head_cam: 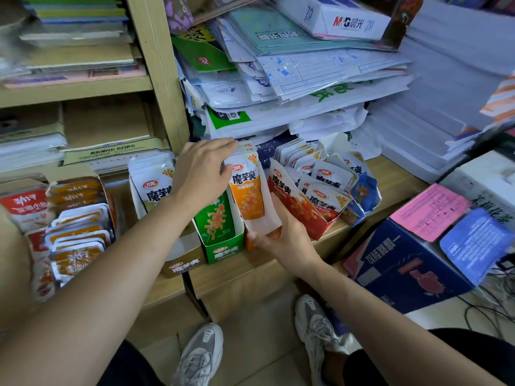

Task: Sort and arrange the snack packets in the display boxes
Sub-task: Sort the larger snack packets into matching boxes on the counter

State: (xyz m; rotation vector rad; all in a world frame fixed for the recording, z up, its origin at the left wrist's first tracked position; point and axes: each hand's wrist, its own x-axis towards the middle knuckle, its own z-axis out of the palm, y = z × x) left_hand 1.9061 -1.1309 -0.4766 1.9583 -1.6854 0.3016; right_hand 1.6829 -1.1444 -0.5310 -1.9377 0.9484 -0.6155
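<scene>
Right grip [281,232] clasps my orange display box [263,220] steady; left grip [203,174], fingers flat, should press the packets [246,188] down evenly

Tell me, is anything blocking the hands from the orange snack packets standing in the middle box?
Nothing visible. The left hand lies on the tops of the orange-and-white foil snack packets, and the right hand grips their orange-and-white cardboard display box. The green cardboard box and red cardboard box only flank it.

Small shop – snack display boxes [302,210], stacked paper stock [434,112], notebook shelves [75,87].
</scene>
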